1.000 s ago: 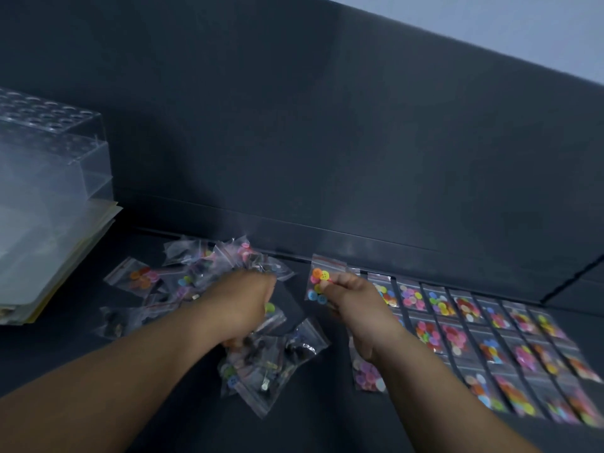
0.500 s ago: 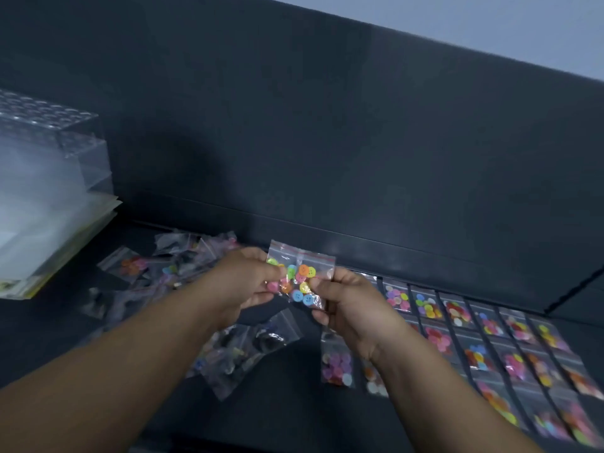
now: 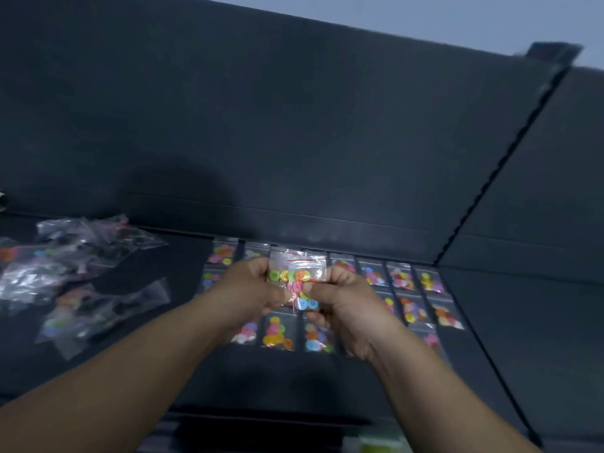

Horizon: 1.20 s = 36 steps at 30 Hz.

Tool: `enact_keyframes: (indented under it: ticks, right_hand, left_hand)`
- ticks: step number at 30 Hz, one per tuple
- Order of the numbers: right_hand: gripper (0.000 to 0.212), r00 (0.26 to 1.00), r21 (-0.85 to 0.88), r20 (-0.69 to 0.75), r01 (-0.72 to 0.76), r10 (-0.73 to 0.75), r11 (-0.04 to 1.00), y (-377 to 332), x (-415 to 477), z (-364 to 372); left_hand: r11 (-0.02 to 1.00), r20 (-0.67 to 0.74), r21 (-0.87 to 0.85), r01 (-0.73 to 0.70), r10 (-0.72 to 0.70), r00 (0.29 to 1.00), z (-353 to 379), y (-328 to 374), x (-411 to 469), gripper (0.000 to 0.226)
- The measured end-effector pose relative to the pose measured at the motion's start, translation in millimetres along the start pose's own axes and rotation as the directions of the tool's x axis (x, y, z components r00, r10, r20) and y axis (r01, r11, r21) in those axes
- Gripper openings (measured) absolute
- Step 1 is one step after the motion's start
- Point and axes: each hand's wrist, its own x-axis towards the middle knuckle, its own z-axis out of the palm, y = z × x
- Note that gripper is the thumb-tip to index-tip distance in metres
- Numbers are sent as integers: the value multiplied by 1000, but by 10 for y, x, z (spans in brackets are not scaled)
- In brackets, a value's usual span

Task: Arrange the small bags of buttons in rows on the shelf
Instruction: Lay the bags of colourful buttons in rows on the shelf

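Both hands hold one small clear bag of coloured buttons (image 3: 295,276) above the dark shelf (image 3: 183,364). My left hand (image 3: 248,289) pinches its left edge and my right hand (image 3: 343,300) pinches its right edge. Below and behind my hands lie rows of button bags (image 3: 405,282), flat and side by side, running to the right. A loose heap of unsorted bags (image 3: 65,276) lies at the left of the shelf. My hands and the held bag hide part of the rows.
The dark back panel (image 3: 294,142) rises right behind the rows. A slanted divider edge (image 3: 496,171) bounds the shelf on the right. A bare strip of shelf lies between the heap and the rows.
My view has swung to the right, so the clear box at the left has left the frame. Both hands carried the bag from beside the heap to above the rows.
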Motion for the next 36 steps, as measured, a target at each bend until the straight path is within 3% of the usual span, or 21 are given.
enact_keyframes:
  ticks: [3, 6, 9, 19, 25, 31, 36]
  right_hand:
    - [16, 1000, -65, -19, 1, -2, 998, 12, -176, -405]
    - [6, 998, -155, -62, -1, -9, 988, 22, -340, -785]
    - [21, 989, -200, -148, -58, 28, 978, 16, -483, -1178]
    - [18, 921, -326, -385, -200, 63, 924, 66, -624, -2180]
    - [25, 899, -470, -430, -295, 76, 832, 172, -512, -2313]
    - [17, 887, -669, -461, -327, -26, 668, 270, -426, -2393]
    - [21, 886, -734, -452, -305, -101, 606, 301, -419, -2392]
  left_hand:
    - [1000, 8, 25, 2, -2, 1000, 397, 18, -5, 26]
    - [999, 27, 35, 32, -33, 999, 740, -9, 15, 23]
    - [996, 51, 77, 53, -57, 997, 1003, -54, 19, 20]
    - [993, 72, 80, 83, -89, 993, 1328, 10, 52, 18]
    - [989, 80, 114, 90, -100, 992, 1391, 12, 64, 21]
    - [987, 84, 134, 94, -106, 991, 1432, 8, 122, 22]
    - [986, 83, 145, 87, -99, 992, 1491, -16, 149, 20]
